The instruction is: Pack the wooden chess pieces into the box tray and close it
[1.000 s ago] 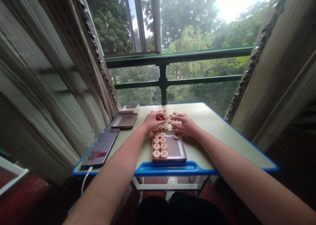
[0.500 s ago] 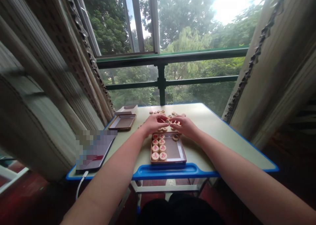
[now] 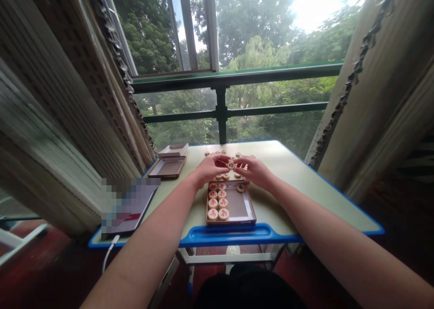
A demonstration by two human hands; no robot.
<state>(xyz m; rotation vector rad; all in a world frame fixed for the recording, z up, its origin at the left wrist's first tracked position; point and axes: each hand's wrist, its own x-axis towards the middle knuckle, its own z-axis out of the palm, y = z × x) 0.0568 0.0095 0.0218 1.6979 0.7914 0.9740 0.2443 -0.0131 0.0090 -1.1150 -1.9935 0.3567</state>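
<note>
Chess disc (image 3: 231,165) is between both hands (image 3: 209,169) (image 3: 256,171), left pinching it, right's grip unclear.

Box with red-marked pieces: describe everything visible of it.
The box looks like cardboard: shallow, open, brown-rimmed, a pale strip inside its right side. It lies flat on the table behind the blue groove. Eight red-marked pieces form two columns at left; a dark-marked piece sits top right.

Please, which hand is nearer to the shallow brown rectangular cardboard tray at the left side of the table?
Left. The left hand is to the right of the tray; the right hand is farther right, beyond the left hand.
</note>
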